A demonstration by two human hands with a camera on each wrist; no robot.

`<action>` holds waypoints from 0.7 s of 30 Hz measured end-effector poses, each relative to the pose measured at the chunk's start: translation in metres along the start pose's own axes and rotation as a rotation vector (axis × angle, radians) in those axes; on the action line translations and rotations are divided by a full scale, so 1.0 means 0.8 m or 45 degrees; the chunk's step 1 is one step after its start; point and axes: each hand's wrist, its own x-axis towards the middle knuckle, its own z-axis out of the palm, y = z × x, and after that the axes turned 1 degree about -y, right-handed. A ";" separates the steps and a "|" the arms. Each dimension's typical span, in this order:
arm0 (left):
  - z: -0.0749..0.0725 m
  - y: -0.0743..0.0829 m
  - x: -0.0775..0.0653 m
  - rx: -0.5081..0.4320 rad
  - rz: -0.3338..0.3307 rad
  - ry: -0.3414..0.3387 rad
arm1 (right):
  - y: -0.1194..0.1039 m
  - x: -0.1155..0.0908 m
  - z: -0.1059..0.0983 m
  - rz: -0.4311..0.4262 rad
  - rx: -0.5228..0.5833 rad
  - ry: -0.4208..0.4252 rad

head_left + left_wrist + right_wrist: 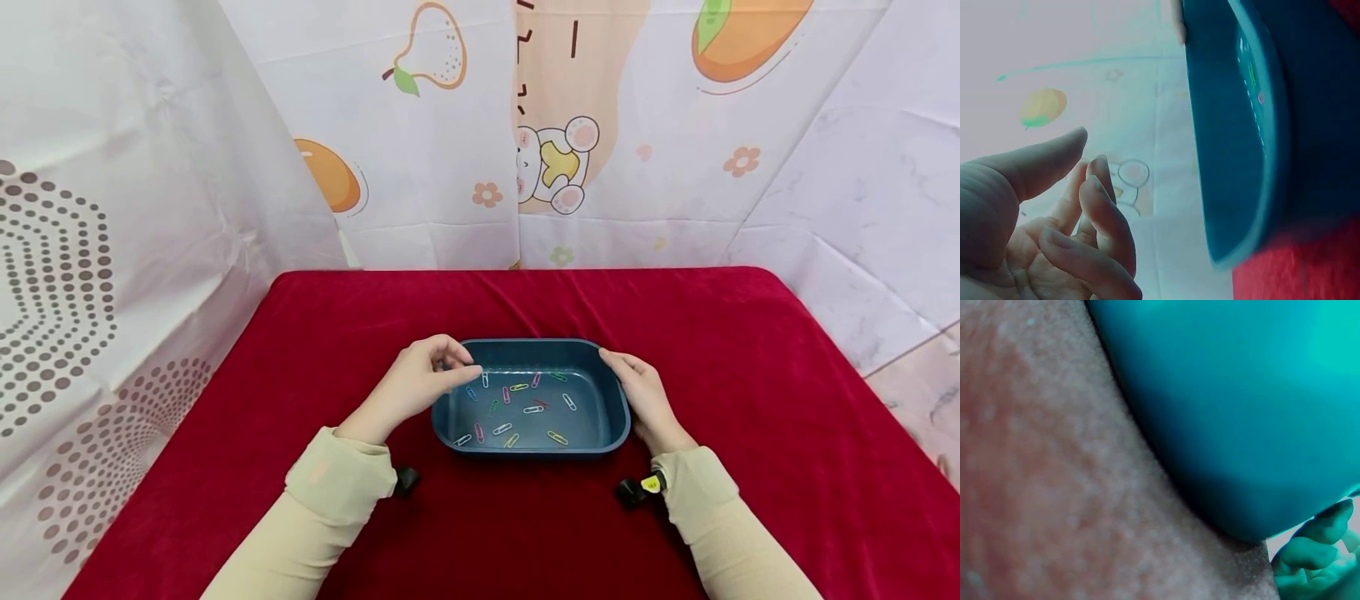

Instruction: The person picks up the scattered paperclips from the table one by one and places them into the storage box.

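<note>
A dark blue rectangular plastic basin [528, 451] with rounded corners sits at the middle of the table. Scattered over its floor are several paper clips [533, 409] in white, pink, yellow, green, blue and red. My right hand [645, 396] grips the basin's right side, with a fingertip at the far right corner of the rim. Over the basin's left rim hovers my left hand [427, 375], fingers loosely bent and thumb apart from them. The left wrist view shows nothing between those fingers. In the right wrist view the basin's wall [1241, 412] lies close against the right hand.
A red velvet cloth [360, 308] covers the table. White curtains [427, 167] with fruit and animal prints hang behind it, and a dotted curtain [60, 275] hangs at the left. Small black devices [632, 492] sit at both wrists, beside the cream sleeves [731, 517].
</note>
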 end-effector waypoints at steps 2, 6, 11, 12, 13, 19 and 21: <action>-0.006 -0.006 -0.002 0.015 -0.006 0.015 | 0.000 0.000 0.000 0.000 0.001 0.001; -0.016 -0.016 -0.007 0.054 -0.033 0.048 | 0.000 0.000 0.000 0.002 0.010 0.001; -0.026 -0.030 -0.012 0.072 -0.081 0.069 | 0.001 0.000 0.000 0.000 0.012 -0.002; -0.027 -0.033 -0.013 0.070 -0.090 0.074 | 0.001 0.000 0.000 -0.002 0.015 -0.001; -0.028 -0.035 -0.015 0.065 -0.097 0.076 | 0.000 0.000 0.000 -0.004 0.016 0.000; -0.030 -0.053 -0.022 0.042 -0.141 0.081 | -0.001 0.000 0.001 -0.005 0.019 0.009; -0.030 -0.060 -0.024 0.039 -0.153 0.087 | -0.001 0.000 0.001 0.000 0.018 0.010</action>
